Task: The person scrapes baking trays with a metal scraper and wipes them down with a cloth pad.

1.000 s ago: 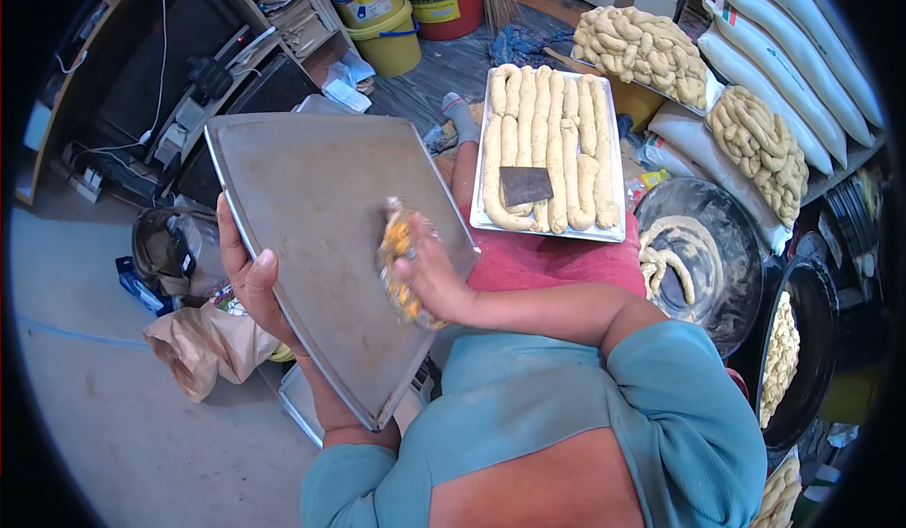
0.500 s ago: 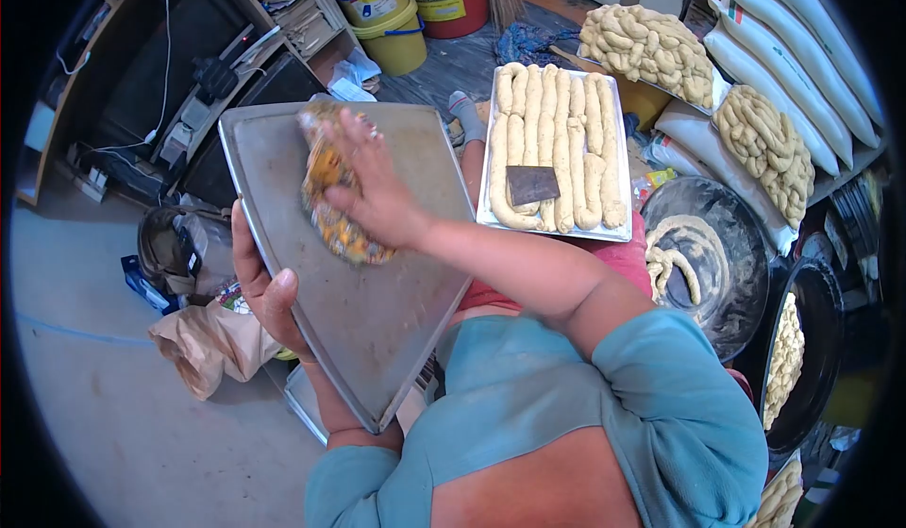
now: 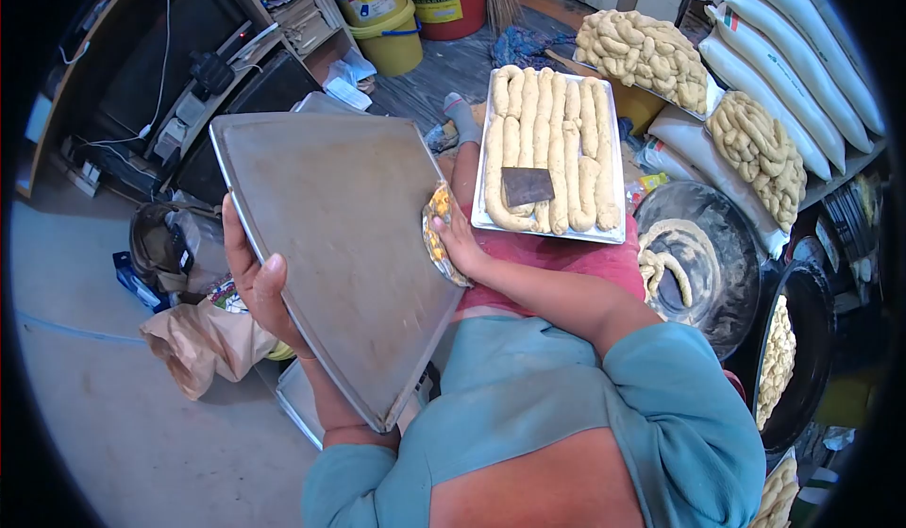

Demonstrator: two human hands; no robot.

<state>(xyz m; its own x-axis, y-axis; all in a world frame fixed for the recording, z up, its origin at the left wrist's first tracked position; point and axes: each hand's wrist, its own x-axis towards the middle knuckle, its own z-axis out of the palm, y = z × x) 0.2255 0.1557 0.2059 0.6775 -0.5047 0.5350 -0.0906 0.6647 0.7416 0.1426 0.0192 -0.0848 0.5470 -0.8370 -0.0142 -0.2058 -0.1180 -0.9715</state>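
Note:
A large grey metal baking tray (image 3: 330,245) is held tilted in front of me. My left hand (image 3: 260,283) grips its left edge, thumb on the near side and the other fingers partly behind the rim. At the tray's right edge, my right hand (image 3: 458,243) presses a patterned yellow-and-orange cloth (image 3: 438,221) against the metal. The cloth is bunched under the fingers and partly hidden by them. Right of that hand, a second tray (image 3: 618,184) lies on my lap with several long dough ropes (image 3: 557,141) and a dark flat scraper (image 3: 528,186) on top.
A black basin (image 3: 722,245) with dough pieces stands at the right, and another dark basin (image 3: 812,349) is beside it. Braided dough (image 3: 646,56) is piled near stacked white sacks (image 3: 769,75). Buckets (image 3: 387,42) stand at the back. A paper bag (image 3: 208,344) is on the floor at left.
My right hand has moved with the cloth from the tray's upper middle to its right edge. My left hand keeps its grip, and the tray has shifted slightly.

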